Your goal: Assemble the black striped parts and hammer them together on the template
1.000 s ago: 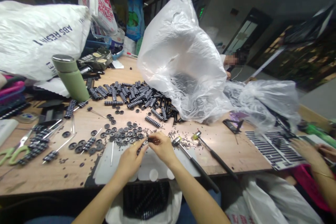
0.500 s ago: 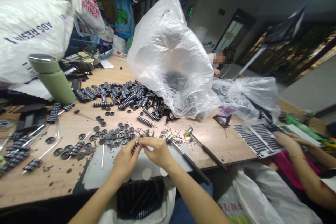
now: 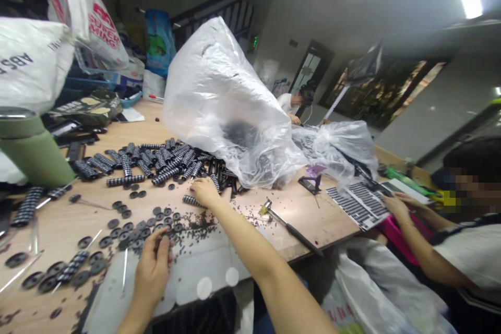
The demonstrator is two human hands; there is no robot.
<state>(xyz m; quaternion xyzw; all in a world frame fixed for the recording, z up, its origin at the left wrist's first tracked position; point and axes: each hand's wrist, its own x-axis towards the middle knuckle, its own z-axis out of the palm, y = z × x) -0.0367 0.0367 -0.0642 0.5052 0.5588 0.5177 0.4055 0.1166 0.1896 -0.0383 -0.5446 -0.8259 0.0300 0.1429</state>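
On the surface (image 3: pixel 326 219): flask (image 3: pixel 33 151) at left; rollers (image 3: pixel 164 162) piled right of it; discs (image 3: pixel 141 229) before rollers; plastic bag (image 3: pixel 219 94) behind, rightward; hammer (image 3: pixel 293 230) right of discs.

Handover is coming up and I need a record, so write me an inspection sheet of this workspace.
Surface: wooden table, pale sheet at its near edge; tiny dark bits scattered about.
Job's things: checkered rollers heaped; dark discs loose in front.
Clutter: green flask at left, large plastic bag behind the heap, hammer at right.
Left grip: curled beside the discs; contents unclear.
Right grip: at the heap's near side; fingertip contact unclear.
Cables: a thin white line near the far person, possibly a cord.
Surroundings: co-worker's hand by a striped sheet at right.
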